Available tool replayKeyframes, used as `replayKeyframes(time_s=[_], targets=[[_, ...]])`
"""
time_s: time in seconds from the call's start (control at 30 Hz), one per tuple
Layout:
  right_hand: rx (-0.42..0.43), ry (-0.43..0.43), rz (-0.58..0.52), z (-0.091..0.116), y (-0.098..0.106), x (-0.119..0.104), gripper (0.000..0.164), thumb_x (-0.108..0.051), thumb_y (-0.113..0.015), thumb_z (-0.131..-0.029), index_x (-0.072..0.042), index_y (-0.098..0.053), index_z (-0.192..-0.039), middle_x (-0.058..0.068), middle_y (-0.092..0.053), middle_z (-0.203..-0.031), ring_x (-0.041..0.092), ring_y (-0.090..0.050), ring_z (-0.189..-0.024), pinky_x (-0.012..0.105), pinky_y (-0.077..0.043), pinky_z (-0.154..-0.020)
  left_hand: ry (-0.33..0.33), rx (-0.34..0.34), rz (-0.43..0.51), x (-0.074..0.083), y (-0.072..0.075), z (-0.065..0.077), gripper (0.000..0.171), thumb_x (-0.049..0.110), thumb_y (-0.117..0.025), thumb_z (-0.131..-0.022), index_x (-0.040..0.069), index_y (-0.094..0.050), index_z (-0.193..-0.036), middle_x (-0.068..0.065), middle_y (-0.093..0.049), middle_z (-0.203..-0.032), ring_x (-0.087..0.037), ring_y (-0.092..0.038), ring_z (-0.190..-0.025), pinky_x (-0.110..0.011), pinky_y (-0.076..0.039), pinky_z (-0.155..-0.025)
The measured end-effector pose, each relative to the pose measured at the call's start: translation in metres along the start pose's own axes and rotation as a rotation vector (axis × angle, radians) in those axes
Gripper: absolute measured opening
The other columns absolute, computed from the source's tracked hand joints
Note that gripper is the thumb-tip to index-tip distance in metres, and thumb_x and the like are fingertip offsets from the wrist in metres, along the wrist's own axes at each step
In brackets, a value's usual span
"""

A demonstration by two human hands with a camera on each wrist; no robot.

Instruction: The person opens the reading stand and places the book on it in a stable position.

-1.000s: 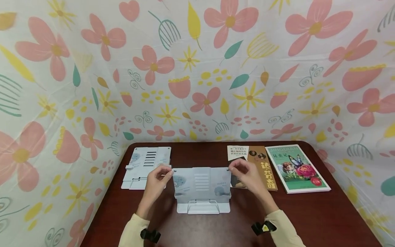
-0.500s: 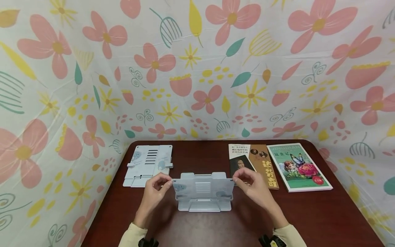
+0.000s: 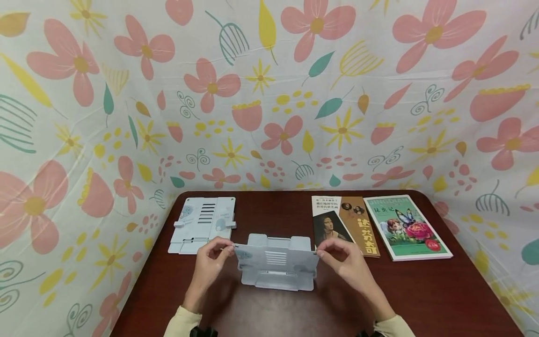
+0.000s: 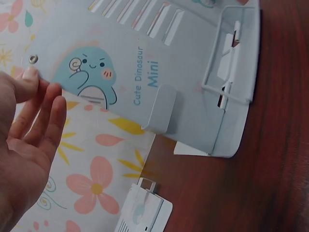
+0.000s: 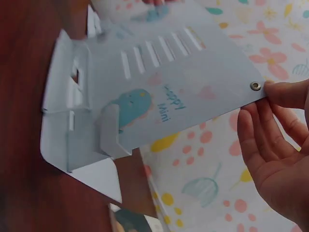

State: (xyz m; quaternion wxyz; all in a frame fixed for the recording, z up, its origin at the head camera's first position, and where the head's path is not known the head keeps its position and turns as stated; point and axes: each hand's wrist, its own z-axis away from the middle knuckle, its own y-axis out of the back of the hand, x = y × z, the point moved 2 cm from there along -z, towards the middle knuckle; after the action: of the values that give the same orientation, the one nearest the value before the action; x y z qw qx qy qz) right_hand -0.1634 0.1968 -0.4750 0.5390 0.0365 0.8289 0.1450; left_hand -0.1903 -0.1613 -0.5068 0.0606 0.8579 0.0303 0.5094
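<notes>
A pale blue metal book stand (image 3: 275,262) with slots and dinosaur prints stands unfolded on the table in front of the person. Its back panel leans up, tilted toward the person, over the base plate. My left hand (image 3: 209,262) pinches the panel's upper left corner between thumb and fingers, just beside a rivet (image 4: 33,59). At the upper right corner, my right hand (image 3: 347,262) pinches the panel by another rivet (image 5: 255,86). A wire rest (image 4: 251,53) and a small side clip (image 4: 161,108) show on the stand in the left wrist view.
A second book stand (image 3: 204,224) lies flat at the back left of the dark wooden table (image 3: 269,311). Two books, a brown one (image 3: 358,224) and a green one (image 3: 407,227), lie at the back right. A flowered cloth (image 3: 269,93) hangs behind.
The stand's back panel has swung up and forward toward the person, with both hands on its corners. Part of the stand behind the panel now shows above its top edge.
</notes>
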Motion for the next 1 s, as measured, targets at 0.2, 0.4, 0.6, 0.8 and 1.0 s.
replayKeyframes(time_s=[0.2, 0.4, 0.6, 0.8, 1.0], targets=[[-0.059, 0.06, -0.1, 0.007, -0.016, -0.006, 0.018, 0.008, -0.072, -0.088, -0.009, -0.074, -0.093, 0.005, -0.072, -0.088, 0.008, -0.066, -0.08, 0.024, -0.056, -0.065, 0.093, 0.166, -0.078, -0.01, 0.0, -0.018, 0.005, -0.001, -0.074, -0.09, 0.0, -0.076, -0.095, -0.019, -0.074, -0.093, -0.005, -0.069, -0.08, -0.016, -0.055, -0.066], [-0.102, 0.107, -0.175, 0.009, -0.034, -0.011, 0.014, 0.008, -0.074, -0.086, -0.005, -0.075, -0.091, 0.012, -0.071, -0.087, 0.008, -0.067, -0.082, 0.024, -0.059, -0.067, 0.136, 0.248, -0.098, -0.005, -0.007, -0.037, 0.008, -0.004, -0.074, -0.088, -0.007, -0.076, -0.095, -0.025, -0.075, -0.092, -0.006, -0.072, -0.078, -0.018, -0.059, -0.07], [-0.148, 0.137, -0.209, 0.007, -0.059, -0.016, 0.016, 0.006, -0.076, -0.085, -0.008, -0.075, -0.091, 0.013, -0.07, -0.087, 0.008, -0.068, -0.084, 0.026, -0.06, -0.069, 0.135, 0.227, -0.133, -0.01, -0.011, -0.058, 0.011, 0.004, -0.074, -0.091, -0.003, -0.078, -0.099, -0.021, -0.076, -0.094, -0.002, -0.072, -0.08, -0.018, -0.059, -0.072], [-0.142, 0.134, -0.205, 0.003, -0.088, -0.022, 0.012, -0.001, -0.079, -0.086, -0.011, -0.074, -0.091, 0.011, -0.071, -0.085, 0.005, -0.068, -0.081, 0.028, -0.061, -0.074, 0.144, 0.181, -0.116, -0.03, -0.017, -0.08, 0.012, 0.005, -0.071, -0.094, 0.001, -0.078, -0.103, -0.017, -0.077, -0.094, -0.012, -0.075, -0.081, -0.031, -0.063, -0.074], [-0.12, 0.12, -0.18, -0.005, -0.109, -0.029, 0.01, -0.009, -0.081, -0.085, -0.013, -0.073, -0.09, 0.005, -0.071, -0.085, 0.004, -0.067, -0.08, 0.028, -0.061, -0.074, 0.179, 0.165, -0.079, -0.033, -0.028, -0.1, 0.013, 0.002, -0.07, -0.094, -0.002, -0.077, -0.105, -0.021, -0.075, -0.101, -0.023, -0.077, -0.088, -0.022, -0.061, -0.076]])
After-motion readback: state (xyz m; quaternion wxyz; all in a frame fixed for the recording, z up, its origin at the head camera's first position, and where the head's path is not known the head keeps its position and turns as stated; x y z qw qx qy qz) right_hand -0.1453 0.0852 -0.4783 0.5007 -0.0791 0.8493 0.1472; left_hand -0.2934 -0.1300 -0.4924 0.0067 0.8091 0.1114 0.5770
